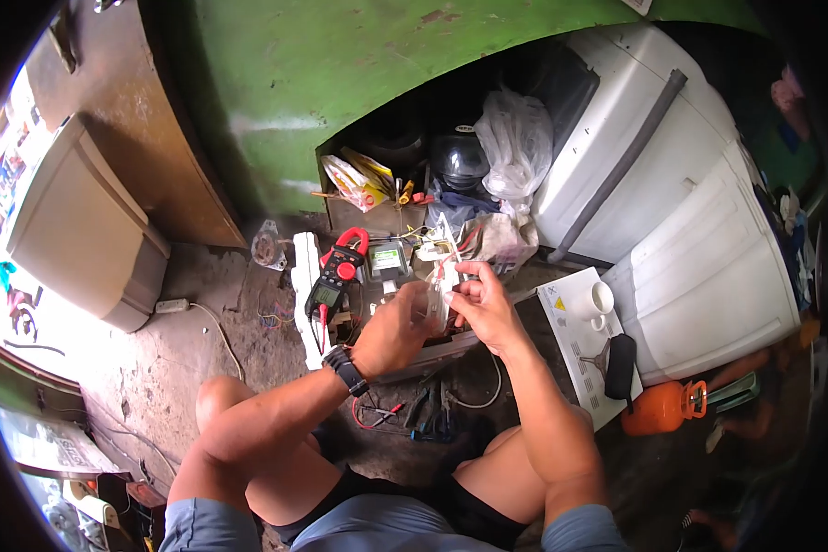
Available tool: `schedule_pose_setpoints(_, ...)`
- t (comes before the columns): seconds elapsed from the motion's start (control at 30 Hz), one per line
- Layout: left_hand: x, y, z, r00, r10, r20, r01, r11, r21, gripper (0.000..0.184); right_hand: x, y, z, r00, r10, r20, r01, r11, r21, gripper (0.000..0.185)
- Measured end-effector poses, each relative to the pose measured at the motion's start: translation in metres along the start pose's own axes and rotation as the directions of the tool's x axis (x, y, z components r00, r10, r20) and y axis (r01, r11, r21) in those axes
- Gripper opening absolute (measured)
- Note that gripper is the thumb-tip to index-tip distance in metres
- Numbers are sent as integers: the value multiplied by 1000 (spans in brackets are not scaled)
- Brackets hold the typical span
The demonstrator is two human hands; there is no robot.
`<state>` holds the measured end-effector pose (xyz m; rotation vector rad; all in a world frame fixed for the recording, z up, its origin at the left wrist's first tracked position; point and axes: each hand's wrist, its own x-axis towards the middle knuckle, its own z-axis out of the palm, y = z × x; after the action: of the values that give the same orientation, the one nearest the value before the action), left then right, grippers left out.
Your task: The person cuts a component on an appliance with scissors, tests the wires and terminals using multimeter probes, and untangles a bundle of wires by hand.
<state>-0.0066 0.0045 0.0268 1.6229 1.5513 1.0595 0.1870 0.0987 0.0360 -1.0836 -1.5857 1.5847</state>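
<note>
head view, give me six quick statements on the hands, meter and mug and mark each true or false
1. The left hand and right hand are both at a white part. True.
2. The right wrist has something strapped on. False: the watch is on the left wrist.
3. The red-and-black meter lies left of both hands. True.
4. The right hand holds that meter. False: neither does.
5. The mug is white. True.
6. The mug stands on an orange tank. False: it rests on a white board.

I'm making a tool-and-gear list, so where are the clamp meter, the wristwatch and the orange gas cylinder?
Clamp meter (pixel 344 271): head view, on its red dial.
Wristwatch (pixel 349 373): head view, on its dark face.
Orange gas cylinder (pixel 653 409): head view, on its body.
</note>
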Motion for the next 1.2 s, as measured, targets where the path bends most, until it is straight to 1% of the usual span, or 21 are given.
schedule_pose_setpoints(0.03, -4, 6, -6, 1000, -13, 4, 12, 999, 48, 53, -1, -1, 4, 999, -20, 39, 20, 1000, 13, 45)
schedule_pose_setpoints(0.1, -11, 13, -14, 1000, -12, -20, 13, 1000, 26, 52, 4, 6, 9, 996, -58, 73, 55, 997, 51, 40)
schedule_pose_setpoints(0.17, -16, 8, -16, 1000, -9, -30, 10, 1000, 5, 50, 9, 15, 11, 995, -50, 91, 45, 997, 55, 38)
schedule_pose_setpoints(0.27, -18, -1, -16, 998, -24, -64, 23, 1000, -7, 49, 8, -3, 18, 992, -8, 125, -2, 997, 79, 31)
schedule_pose_setpoints(0.33, -21, 1, -19, 990, -17, -137, 20, 1000, 23, 51, 12, -9, 21, 989, 21, 147, -19, 1000, -18, 24)
schedule_pose_setpoints(0.37, -21, 3, -22, 991, -15, -130, 20, 999, 31, 51, 15, -5, 23, 991, -34, 130, 42, 997, -66, 19)
schedule_pose_setpoints(0.4, -19, 6, -29, 979, 49, -195, -15, 985, 171, 51, 16, -5, 25, 992, -35, 124, 42, 997, -57, 19)
schedule_pose_setpoints(0.43, -17, 12, -37, 960, 125, -249, -43, 949, 311, 50, 19, -6, 26, 989, -67, 129, 91, 978, -187, 20)
schedule_pose_setpoints(0.47, -13, 20, -49, 948, 204, -245, -118, 937, 328, 40, 20, -7, 27, 986, -98, 137, 137, 940, -313, 21)
schedule_pose_setpoints(0.53, -3, 28, -70, 860, 475, -188, -321, 788, 525, 25, 21, -8, 29, 982, -82, 171, 128, 954, -272, 21)
schedule_pose_setpoints(0.57, -2, 28, -71, 859, 481, -175, -330, 782, 529, 25, 20, -9, 29, 974, -61, 217, 115, 963, -245, 21)
schedule_pose_setpoints(0.6, -1, 26, -70, 862, 496, -108, -361, 750, 554, 21, 19, -10, 30, 963, -41, 267, 102, 970, -222, 22)
schedule_pose_setpoints(0.63, 1, 23, -69, 861, 507, -46, -391, 716, 578, 17, 17, -15, 32, 965, -27, 262, 95, 964, -250, 20)
schedule_pose_setpoints(0.67, 1, 20, -63, 831, 556, -17, -439, 675, 594, 20, 18, -12, 34, 964, -33, 262, 101, 963, -250, 20)
schedule_pose_setpoints(0.73, -2, 11, -52, 886, 463, -23, -361, 721, 592, 22, 21, -5, 37, 964, -78, 255, 136, 966, -221, 17)
schedule_pose_setpoints(0.77, -1, 6, -50, 886, 464, -24, -361, 720, 593, 22, 21, -2, 36, 963, -79, 256, 138, 966, -220, 17)
schedule_pose_setpoints(0.83, 2, 0, -47, 927, 375, 10, -306, 740, 600, 19, 20, -7, 37, 966, -47, 255, 113, 961, -253, 16)
schedule_pose_setpoints(0.97, 0, -2, -45, 925, 379, 22, -315, 733, 602, 17, 28, 13, 37, 965, -21, 260, 77, 975, -209, 19)
schedule_pose_setpoints(1.03, -3, -1, -44, 915, 402, 26, -339, 734, 589, 16, 29, 15, 40, 971, -57, 233, 120, 956, -266, 20)
schedule_pose_setpoints(1.17, -8, 2, -46, 909, 416, 28, -349, 722, 597, 15, 23, 9, 43, 982, -51, 184, 107, 946, -305, 20)
schedule_pose_setpoints(1.2, -11, 7, -49, 917, 399, 23, -336, 738, 585, 15, 21, 8, 43, 976, -94, 195, 158, 924, -348, 18)
